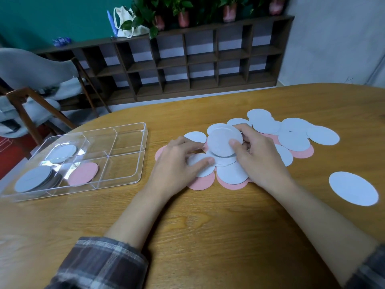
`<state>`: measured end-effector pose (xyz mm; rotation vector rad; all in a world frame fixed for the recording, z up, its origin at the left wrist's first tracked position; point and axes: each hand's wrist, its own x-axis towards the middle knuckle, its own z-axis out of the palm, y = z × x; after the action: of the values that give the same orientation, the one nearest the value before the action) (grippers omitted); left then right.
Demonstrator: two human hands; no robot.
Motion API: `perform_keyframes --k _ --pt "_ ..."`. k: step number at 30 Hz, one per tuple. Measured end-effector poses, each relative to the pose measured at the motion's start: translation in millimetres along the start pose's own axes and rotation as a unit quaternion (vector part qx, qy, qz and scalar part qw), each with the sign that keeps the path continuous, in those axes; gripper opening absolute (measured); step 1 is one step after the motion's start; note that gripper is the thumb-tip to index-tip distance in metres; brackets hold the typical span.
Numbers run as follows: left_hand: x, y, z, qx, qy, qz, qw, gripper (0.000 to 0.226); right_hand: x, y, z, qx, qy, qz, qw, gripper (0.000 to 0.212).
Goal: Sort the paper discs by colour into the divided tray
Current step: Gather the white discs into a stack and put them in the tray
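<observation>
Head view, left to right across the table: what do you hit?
clear tray → left hand → held white discs → right hand → lone white disc

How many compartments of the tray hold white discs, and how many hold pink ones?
White discs: 2 compartments, one with a stack
Pink disc: 1 compartment
Total: 3 compartments of the tray in use
</observation>
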<state>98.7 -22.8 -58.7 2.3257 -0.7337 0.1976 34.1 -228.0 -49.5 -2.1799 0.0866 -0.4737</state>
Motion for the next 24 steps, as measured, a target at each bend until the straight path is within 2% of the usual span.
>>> perform_keyframes --k 2,5,8,12,15,19,24 --pt "-1.6 -0.6 -1.1 0.06 -0.042 -0.005 0.997 0.052 2.3 2.0 -2.2 0.019 0.021 0.019 0.999 0.021" --pt "-0.9 1.6 -2.6 0.061 -0.044 -0.009 0.997 0.051 3.2 1.7 -3.4 0.022 0.031 0.028 0.999 0.022" --pt "0.4 1.6 -5.1 0.007 -0.035 -0.024 0.999 0.044 2.9 1.2 -3.3 0.023 0.027 0.028 0.999 0.022" --pt "2.6 2.6 -17.1 -0.042 -0.025 -0.046 0.998 0.024 1.8 1.1 -2.7 0.013 0.016 0.036 0.999 0.029" --pt "5.4 1.9 -28.3 -0.146 -0.033 -0.068 0.986 0.017 1.2 -0.1 -1.0 0.011 0.006 0.027 1.0 0.035" --pt "5.0 6.6 -25.8 -0.261 0.009 -0.064 0.963 0.013 0.4 0.0 2.2 0.018 -0.019 0.006 1.0 0.036" --pt "2.6 13.1 -9.2 -0.308 0.076 -0.077 0.945 0.016 -1.3 -3.4 2.4 0.048 -0.051 0.009 0.998 0.034"
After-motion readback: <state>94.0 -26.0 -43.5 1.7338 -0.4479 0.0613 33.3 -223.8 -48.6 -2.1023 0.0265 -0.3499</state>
